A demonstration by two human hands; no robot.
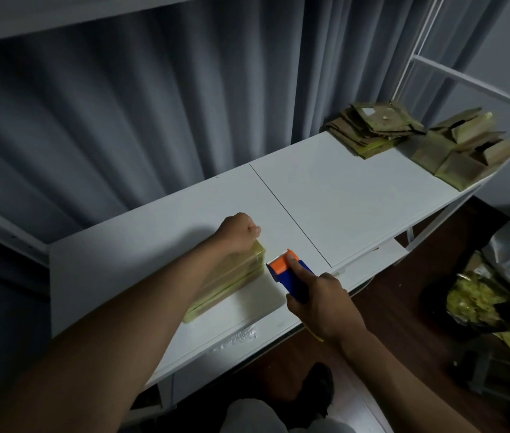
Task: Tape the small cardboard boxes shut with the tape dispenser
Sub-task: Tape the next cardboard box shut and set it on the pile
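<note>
Near the front edge of the white desk (357, 195), toward its left end, lies the cardboard box (232, 282), already glossy with tape, its long axis running from the front edge back toward the far edge. The left hand (239, 231) rests on the box's far end, fingers curled into a loose fist that pins it down. The right hand (322, 304) grips the blue handle of the tape dispenser (289, 271), forefinger laid along the orange head, whose toothed blade points at the box's right side, just beside it. By my judgement a strip is being finished or cut; the next move calls for a clean tear and a press-down. Flattened boxes (372, 129) sit stacked at the far right corner.
</note>
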